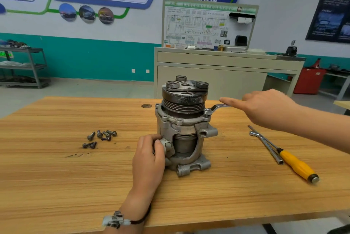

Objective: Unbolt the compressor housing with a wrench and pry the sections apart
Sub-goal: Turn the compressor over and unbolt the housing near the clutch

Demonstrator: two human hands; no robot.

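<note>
The left hand grips the compressor housing, which stands upright on the desk. The right hand holds the wrench, its ring end on the housing, forefinger straight.

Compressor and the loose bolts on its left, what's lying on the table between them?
Nothing. The head view shows bare tabletop between the loose bolts and the compressor; the left hand grips it slightly nearer.
</note>
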